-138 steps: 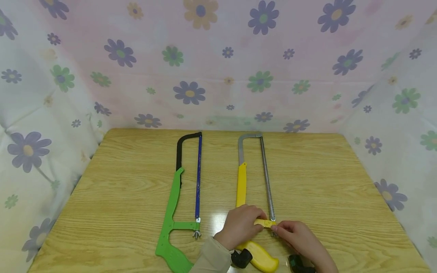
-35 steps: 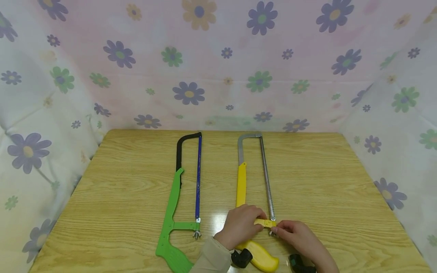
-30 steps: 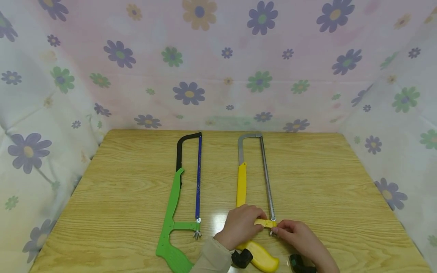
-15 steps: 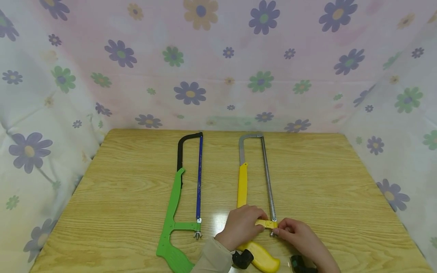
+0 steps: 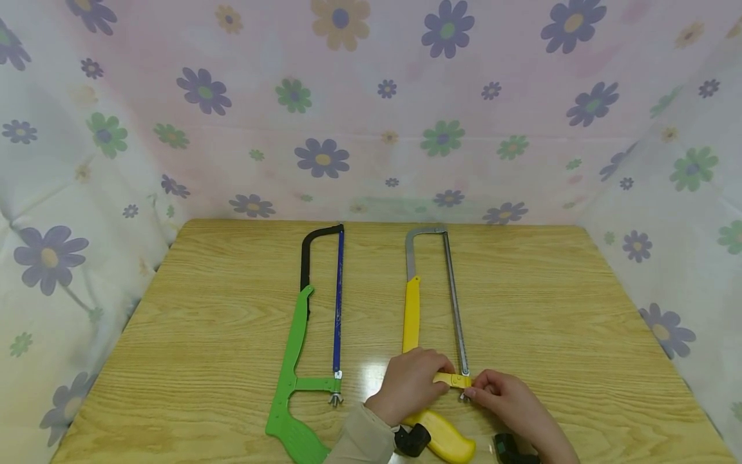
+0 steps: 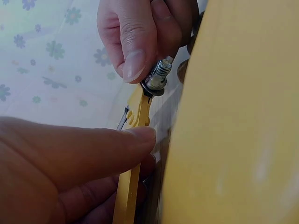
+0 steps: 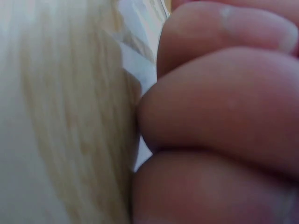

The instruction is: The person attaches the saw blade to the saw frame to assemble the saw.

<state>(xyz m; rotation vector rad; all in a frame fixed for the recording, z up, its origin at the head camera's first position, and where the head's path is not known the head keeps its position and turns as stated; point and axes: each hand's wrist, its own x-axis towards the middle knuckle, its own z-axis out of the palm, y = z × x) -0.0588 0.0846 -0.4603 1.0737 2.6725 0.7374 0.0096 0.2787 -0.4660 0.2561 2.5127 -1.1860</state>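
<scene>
A yellow hacksaw (image 5: pixel 411 312) with a grey front frame lies on the table, its blade (image 5: pixel 455 299) to the right. My left hand (image 5: pixel 410 381) grips the saw's short yellow crossbar (image 6: pixel 127 191) between thumb and fingers. At the bar's right end, my right hand (image 5: pixel 510 403) pinches the wing nut (image 5: pixel 464 397) with thumb and index finger. The left wrist view shows a threaded bolt (image 6: pixel 161 70) sticking out past those fingertips. Curled fingers (image 7: pixel 219 102) fill much of the right wrist view and hide the nut there.
A green hacksaw (image 5: pixel 294 341) with a blue blade lies to the left, its own wing nut (image 5: pixel 335 399) facing me. The wood-grain table (image 5: pixel 556 296) is bordered by a flower-print cloth (image 5: pixel 371 116) at the back and sides.
The wing nut shows at a slightly different angle, and my right index finger has lifted and curled a little. My left hand keeps its grip; both saws stay in place.
</scene>
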